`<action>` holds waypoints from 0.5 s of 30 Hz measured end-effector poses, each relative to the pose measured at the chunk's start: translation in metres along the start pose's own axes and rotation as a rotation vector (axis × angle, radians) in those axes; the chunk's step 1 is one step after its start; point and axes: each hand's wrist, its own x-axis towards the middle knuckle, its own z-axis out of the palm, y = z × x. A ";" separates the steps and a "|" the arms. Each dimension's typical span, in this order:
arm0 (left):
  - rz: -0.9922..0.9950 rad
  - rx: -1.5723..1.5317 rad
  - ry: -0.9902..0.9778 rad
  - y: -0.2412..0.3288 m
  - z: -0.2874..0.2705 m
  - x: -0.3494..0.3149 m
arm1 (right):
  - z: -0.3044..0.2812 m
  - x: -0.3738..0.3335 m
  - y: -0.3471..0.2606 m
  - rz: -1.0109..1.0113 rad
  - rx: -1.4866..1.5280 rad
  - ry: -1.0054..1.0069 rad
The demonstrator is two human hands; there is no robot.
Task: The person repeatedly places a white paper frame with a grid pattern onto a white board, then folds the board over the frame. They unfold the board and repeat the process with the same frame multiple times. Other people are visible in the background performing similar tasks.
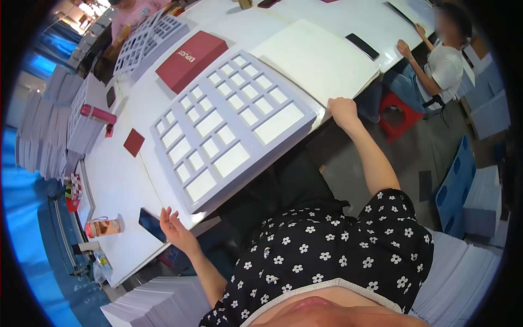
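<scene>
A large lavender-grey panel (pixel 252 134) with several rectangular white-bottomed cutouts lies on the white table (pixel 117 185) in front of me. My left hand (pixel 178 233) is at the table's front edge by the panel's near left corner, its fingers spread and nothing in them. Beside that hand lies a dark phone (pixel 151 224). My right hand (pixel 343 113) is closed at the table edge, just right of the panel and near the corner of a cream-white sheet or board (pixel 313 57). Whatever its curled fingers grip, if anything, is hidden.
A dark red box (pixel 190 59) sits beyond the panel. Left are a red square card (pixel 134 143), a pink flask (pixel 98 114), an orange-and-clear bottle (pixel 103 228) and stacked panels (pixel 41 131). Another person (pixel 444 68) sits at right near a red stool (pixel 396 117); one more works at far left.
</scene>
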 end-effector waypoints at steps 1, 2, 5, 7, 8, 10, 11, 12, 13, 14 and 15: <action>0.007 -0.021 -0.009 -0.001 0.001 -0.003 | 0.005 0.001 0.005 -0.004 -0.034 0.052; 0.014 -0.041 -0.019 -0.002 0.003 -0.004 | 0.009 0.002 0.011 -0.007 -0.066 0.105; 0.038 -0.078 -0.016 -0.009 0.002 -0.003 | -0.007 -0.003 0.018 0.082 0.140 0.157; 0.019 -0.075 0.004 -0.002 -0.003 -0.003 | -0.007 -0.013 0.008 0.007 0.197 0.244; 0.032 -0.072 0.014 -0.003 -0.004 -0.001 | -0.010 -0.017 0.003 -0.005 0.157 0.206; 0.020 -0.098 0.008 0.001 -0.001 0.002 | -0.011 -0.013 0.003 -0.051 0.079 0.152; 0.018 -0.112 0.001 0.002 0.001 0.004 | -0.008 -0.012 0.008 -0.046 0.055 0.109; 0.008 -0.149 -0.008 0.005 0.003 0.006 | -0.009 -0.008 0.007 -0.045 0.037 0.072; 0.035 -0.136 -0.006 0.010 0.005 0.007 | -0.010 -0.004 0.007 -0.042 0.018 0.036; 0.061 -0.123 -0.005 0.016 0.008 0.007 | -0.011 0.000 0.008 -0.084 0.001 0.019; 0.085 -0.111 -0.005 0.023 0.011 0.006 | -0.010 0.001 0.013 -0.125 -0.019 -0.001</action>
